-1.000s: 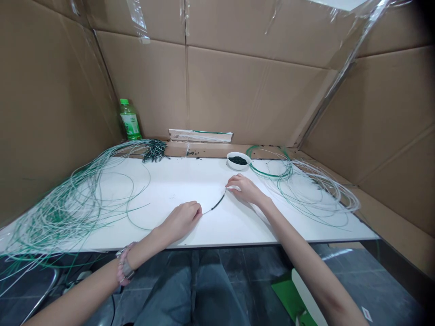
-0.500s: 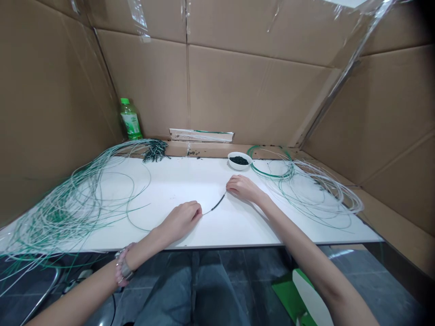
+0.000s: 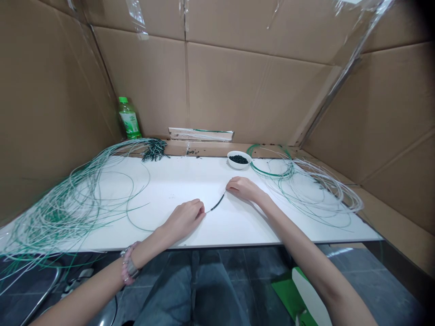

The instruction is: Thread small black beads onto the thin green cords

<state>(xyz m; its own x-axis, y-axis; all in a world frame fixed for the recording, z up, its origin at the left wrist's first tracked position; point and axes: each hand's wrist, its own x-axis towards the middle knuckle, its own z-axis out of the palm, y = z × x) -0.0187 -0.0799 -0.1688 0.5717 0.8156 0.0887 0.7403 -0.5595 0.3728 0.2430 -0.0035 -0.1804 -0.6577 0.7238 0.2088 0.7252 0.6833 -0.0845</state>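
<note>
A thin pale strand with a row of dark beads (image 3: 218, 203) runs in a slight curve between my two hands, low over the white table (image 3: 200, 181). My left hand (image 3: 185, 219) pinches its lower left end, fingertips pressed together. At the upper right end, my right hand (image 3: 242, 188) is closed on the strand, its fingertips near the tabletop. A white bowl (image 3: 239, 166) full of small dark beads stands just behind my right hand. The strand's ends inside my fingers are hidden.
Tangled green and white strands (image 3: 64, 208) cover the table's left side, their dark-beaded ends (image 3: 154, 149) bunched at the back. Looser coils (image 3: 340, 190) lie on the right. A green bottle (image 3: 129, 120) stands at the back left. Cardboard walls (image 3: 244, 86) enclose the table.
My left hand has moved slightly right, nearer the beads, with the strand still between its fingertips. My right hand has stayed almost in place.
</note>
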